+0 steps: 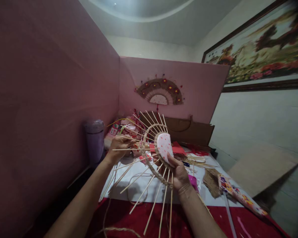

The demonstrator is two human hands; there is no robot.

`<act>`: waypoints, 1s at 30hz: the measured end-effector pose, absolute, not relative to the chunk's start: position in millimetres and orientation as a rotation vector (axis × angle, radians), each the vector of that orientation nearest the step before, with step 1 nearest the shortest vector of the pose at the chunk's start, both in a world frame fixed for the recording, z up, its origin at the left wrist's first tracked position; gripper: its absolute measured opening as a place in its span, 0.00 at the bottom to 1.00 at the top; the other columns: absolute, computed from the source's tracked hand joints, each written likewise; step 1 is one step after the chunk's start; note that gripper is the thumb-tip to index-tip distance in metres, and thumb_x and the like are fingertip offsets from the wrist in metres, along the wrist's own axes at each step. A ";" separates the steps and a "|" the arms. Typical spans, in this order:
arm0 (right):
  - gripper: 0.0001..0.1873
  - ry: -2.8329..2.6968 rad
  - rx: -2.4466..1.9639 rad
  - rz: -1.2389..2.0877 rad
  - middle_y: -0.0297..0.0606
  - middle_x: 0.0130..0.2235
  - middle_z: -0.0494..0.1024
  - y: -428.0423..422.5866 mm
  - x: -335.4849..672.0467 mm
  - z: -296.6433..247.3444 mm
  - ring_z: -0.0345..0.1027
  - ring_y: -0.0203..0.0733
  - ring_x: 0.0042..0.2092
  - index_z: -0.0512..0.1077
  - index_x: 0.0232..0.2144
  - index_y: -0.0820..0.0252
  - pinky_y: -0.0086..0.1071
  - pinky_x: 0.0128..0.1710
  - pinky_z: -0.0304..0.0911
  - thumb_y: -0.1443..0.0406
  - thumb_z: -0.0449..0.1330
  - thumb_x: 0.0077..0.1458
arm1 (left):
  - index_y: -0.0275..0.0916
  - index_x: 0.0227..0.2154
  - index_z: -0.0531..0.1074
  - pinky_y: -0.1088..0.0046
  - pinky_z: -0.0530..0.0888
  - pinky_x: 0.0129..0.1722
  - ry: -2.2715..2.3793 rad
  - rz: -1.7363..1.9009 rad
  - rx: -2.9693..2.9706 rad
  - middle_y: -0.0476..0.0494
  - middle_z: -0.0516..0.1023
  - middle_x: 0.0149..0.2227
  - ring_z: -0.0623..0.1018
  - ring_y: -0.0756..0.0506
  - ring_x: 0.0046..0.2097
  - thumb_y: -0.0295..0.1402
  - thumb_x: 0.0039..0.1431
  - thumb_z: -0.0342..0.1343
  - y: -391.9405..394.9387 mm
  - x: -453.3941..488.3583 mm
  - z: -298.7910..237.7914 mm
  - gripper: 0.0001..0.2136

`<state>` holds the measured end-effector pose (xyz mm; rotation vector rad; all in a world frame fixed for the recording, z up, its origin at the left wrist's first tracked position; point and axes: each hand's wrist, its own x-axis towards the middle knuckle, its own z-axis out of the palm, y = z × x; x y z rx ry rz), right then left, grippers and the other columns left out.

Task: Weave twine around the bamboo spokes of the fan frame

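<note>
A half-round fan frame of thin wooden sticks [142, 195] is held up over the table, its sticks spreading leftward, up and down. At its centre is a white half-disc with red spots [164, 145], edged in braided twine. My right hand [177, 172] grips this centre by its lower edge, thumb on the face and the other fingers behind. Further out, a ring of jute twine [144, 155] runs across the sticks. My left hand [121, 147] is closed among the left-hand sticks, with loose twine hanging below it; its fingertips are partly hidden.
A finished fan [161, 91] hangs on the pink panel ahead. At left stands a purple bottle [94, 140]; behind my left hand is a heap of craft scraps [130, 127]. On the right lie loose sticks, brown cardboard [212, 181] and a flowered strip [240, 195].
</note>
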<state>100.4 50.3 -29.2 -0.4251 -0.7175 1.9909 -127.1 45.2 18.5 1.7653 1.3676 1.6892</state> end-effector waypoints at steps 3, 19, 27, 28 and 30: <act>0.13 -0.723 -0.425 1.988 0.48 0.34 0.79 49.5 99.8 -30.3 0.75 0.45 0.32 0.72 0.38 0.70 0.31 0.24 0.70 0.66 0.55 0.52 | 0.36 0.23 0.77 0.75 0.68 0.26 1.370 1.705 1.746 0.43 0.78 0.25 0.75 0.46 0.28 0.39 0.42 0.61 50.4 -118.5 10.4 0.10; 0.12 -0.707 -0.486 1.980 0.49 0.31 0.79 47.6 95.8 -32.1 0.74 0.44 0.30 0.73 0.35 0.71 0.31 0.24 0.70 0.67 0.54 0.52 | 0.39 0.26 0.75 0.76 0.67 0.29 1.206 1.769 1.616 0.48 0.76 0.27 0.72 0.49 0.30 0.32 0.47 0.55 34.6 -92.6 -25.5 0.05; 0.10 -0.631 -0.487 1.912 0.47 0.30 0.79 48.0 95.3 -31.1 0.74 0.45 0.30 0.73 0.34 0.69 0.36 0.27 0.71 0.67 0.55 0.52 | 0.36 0.19 0.71 0.77 0.61 0.24 1.058 1.702 1.529 0.50 0.69 0.20 0.66 0.52 0.24 0.29 0.45 0.57 31.4 -81.7 -33.9 0.04; 0.10 -0.630 -0.484 1.900 0.47 0.30 0.79 48.3 95.4 -31.4 0.74 0.45 0.30 0.73 0.35 0.69 0.37 0.28 0.71 0.67 0.55 0.52 | 0.36 0.19 0.70 0.77 0.61 0.24 1.033 1.692 1.499 0.51 0.68 0.20 0.65 0.53 0.24 0.30 0.44 0.58 31.5 -80.1 -33.9 0.05; 0.10 -0.623 -0.485 1.884 0.46 0.31 0.79 49.1 95.4 -32.0 0.75 0.46 0.32 0.73 0.35 0.68 0.39 0.30 0.71 0.67 0.56 0.51 | 0.36 0.18 0.68 0.78 0.59 0.21 0.979 1.664 1.429 0.52 0.66 0.18 0.63 0.54 0.21 0.34 0.44 0.60 31.5 -77.3 -33.2 0.09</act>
